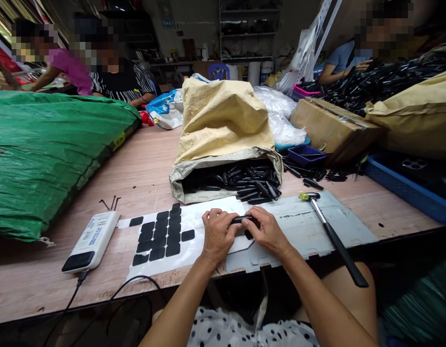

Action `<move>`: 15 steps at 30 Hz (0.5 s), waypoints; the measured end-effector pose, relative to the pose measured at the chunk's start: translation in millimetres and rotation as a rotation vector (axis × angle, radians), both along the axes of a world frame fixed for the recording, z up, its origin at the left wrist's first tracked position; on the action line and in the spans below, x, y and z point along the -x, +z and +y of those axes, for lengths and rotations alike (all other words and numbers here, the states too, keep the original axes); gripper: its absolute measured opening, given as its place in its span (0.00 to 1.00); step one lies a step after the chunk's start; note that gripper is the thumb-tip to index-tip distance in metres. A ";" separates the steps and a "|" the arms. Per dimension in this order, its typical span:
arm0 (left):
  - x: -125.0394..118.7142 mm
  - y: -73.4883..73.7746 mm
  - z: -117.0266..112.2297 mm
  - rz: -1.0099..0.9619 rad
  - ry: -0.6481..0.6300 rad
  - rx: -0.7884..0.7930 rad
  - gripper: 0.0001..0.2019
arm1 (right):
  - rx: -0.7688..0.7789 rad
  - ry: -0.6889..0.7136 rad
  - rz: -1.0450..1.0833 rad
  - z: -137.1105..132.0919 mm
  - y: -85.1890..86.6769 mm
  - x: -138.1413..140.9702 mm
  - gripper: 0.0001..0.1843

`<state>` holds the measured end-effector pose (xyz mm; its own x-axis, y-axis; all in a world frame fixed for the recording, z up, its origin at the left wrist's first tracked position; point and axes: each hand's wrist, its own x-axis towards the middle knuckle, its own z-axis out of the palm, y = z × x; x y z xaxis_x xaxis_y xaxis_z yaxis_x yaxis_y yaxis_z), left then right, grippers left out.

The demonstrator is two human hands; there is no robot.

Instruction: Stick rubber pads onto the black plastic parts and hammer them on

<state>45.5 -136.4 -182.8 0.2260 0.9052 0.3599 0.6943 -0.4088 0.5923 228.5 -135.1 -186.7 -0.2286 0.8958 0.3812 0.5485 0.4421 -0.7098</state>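
Note:
My left hand (pixel 220 232) and my right hand (pixel 265 229) are both closed on one slim black rod-like piece (pixel 240 219), held level between them over the grey board (pixel 298 226). Its exact kind I cannot make out. Just below the fingers, a small black square (pixel 249 234) is partly hidden by my right hand. Left of my hands lies a white backing sheet (pixel 194 255) bearing rows of black rounded-square stickers (pixel 159 231). Beyond my hands, an open tan sack (pixel 226 115) lies on its side, with many similar black pieces (pixel 259 190) spilling from its mouth.
A hammer (pixel 333 236) rests on the board at right, its black handle jutting over the table edge. A white power bank (pixel 92 241) with a cable lies left, near a bulging green sack (pixel 52 159). A blue tray (pixel 407 188) and cardboard box (pixel 331 125) stand right. Several people sit beyond.

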 end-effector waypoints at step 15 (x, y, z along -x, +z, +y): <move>-2.1 -3.5 -0.7 0.039 0.013 -0.180 0.07 | -0.052 0.017 -0.011 2.3 1.8 -1.0 0.14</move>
<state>47.7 -137.1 -186.2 0.2318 0.8300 0.5073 0.7214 -0.4965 0.4828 229.5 -132.7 -184.8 -0.2478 0.8707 0.4248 0.5480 0.4875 -0.6797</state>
